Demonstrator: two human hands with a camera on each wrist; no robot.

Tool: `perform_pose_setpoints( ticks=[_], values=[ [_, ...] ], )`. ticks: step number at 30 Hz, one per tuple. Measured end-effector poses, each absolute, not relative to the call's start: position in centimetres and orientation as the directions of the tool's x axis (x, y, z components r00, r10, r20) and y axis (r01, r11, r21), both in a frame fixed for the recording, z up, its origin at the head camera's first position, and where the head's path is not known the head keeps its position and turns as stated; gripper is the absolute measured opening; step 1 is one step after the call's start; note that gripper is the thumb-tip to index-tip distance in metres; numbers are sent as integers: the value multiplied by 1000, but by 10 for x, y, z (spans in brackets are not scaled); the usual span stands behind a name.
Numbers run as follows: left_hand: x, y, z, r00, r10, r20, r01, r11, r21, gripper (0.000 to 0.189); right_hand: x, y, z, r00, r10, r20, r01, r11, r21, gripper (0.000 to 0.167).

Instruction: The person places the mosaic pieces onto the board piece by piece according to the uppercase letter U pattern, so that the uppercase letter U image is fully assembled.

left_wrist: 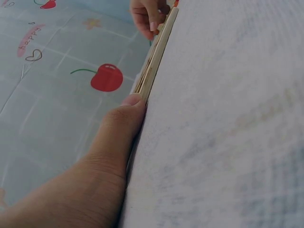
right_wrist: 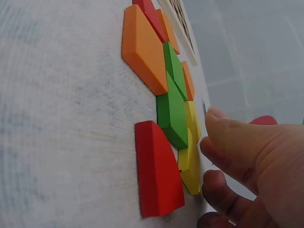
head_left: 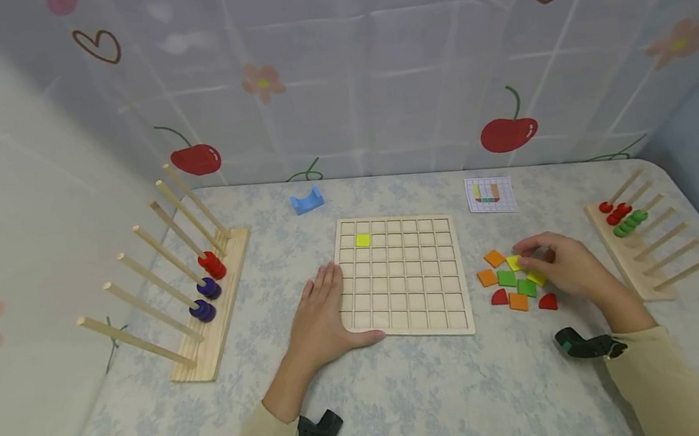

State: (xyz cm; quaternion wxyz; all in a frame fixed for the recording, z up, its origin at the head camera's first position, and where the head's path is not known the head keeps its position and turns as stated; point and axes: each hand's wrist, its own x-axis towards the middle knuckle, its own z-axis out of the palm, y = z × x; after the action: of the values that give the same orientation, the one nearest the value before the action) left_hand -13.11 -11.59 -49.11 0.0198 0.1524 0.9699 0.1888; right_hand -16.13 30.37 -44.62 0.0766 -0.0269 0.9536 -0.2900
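My left hand [head_left: 320,318] lies flat with straight fingers at the left side of a wooden grid board [head_left: 399,277], its thumb along the front edge. In the left wrist view the thumb [left_wrist: 118,123] rests against the board's side. One yellow square tile [head_left: 362,240] sits in a cell near the board's upper left. My right hand [head_left: 563,266] reaches over the loose tiles, thumb and fingertips right at the yellow tiles [head_left: 514,263]. In the right wrist view its fingers are bent and spread beside the yellow tile [right_wrist: 190,166], with nothing seen between them.
Green [head_left: 507,278], orange [head_left: 488,278] and red quarter-round pieces [head_left: 547,302] lie right of the board. A pattern card [head_left: 491,195] lies behind them. Peg racks with beads stand left [head_left: 223,306] and right [head_left: 630,263]. A blue curved block [head_left: 307,200] sits at the back.
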Motion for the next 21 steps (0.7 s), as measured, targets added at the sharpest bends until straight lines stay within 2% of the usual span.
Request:
perform_pose_setpoints(
  ticks=[21],
  values=[
    [-131, -116, -489, -954, 300, 5, 281, 886, 368, 141, -163, 304, -450, -980, -107, -168, 0, 843, -537, 30]
  ],
)
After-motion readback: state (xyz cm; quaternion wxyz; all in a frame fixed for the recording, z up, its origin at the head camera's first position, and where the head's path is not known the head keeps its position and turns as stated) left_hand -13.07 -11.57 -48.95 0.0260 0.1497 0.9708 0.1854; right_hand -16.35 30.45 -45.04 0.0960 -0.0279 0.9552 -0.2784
